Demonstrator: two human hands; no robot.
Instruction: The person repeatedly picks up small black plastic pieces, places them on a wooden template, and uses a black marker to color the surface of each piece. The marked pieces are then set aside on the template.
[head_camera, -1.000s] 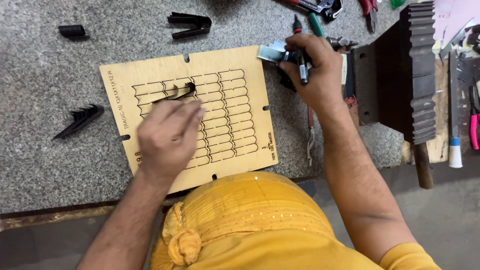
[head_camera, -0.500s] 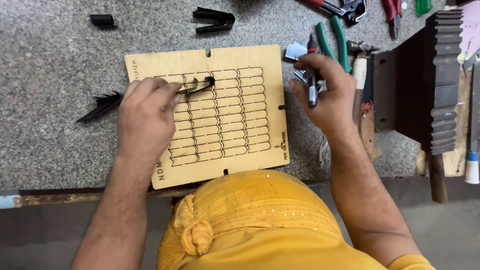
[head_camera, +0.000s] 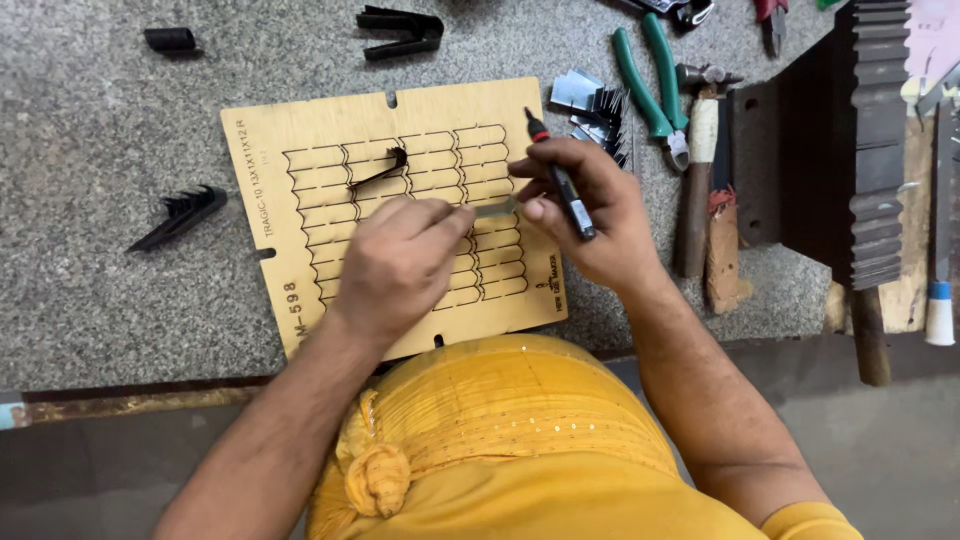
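1. While the plywood die board (head_camera: 300, 140) lies flat on the stone bench (head_camera: 90, 280), my left hand (head_camera: 400, 265) rests on it, fingers pinched on one end of a thin metal strip (head_camera: 497, 209).
2. My right hand (head_camera: 590, 215) pinches the strip's other end, with a black pen-like tool (head_camera: 562, 185) clamped between its fingers.
3. Green-handled pliers (head_camera: 645, 75) lie just right of the board.

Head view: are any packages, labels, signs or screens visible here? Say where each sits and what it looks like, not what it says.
No packages, signs or screens.
Wooden board: flat tan rectangle on the grey stone table, under both hands; dark markings burnt along its left edge.
Small dark mark near the board's lower right edge, beside the right hand.
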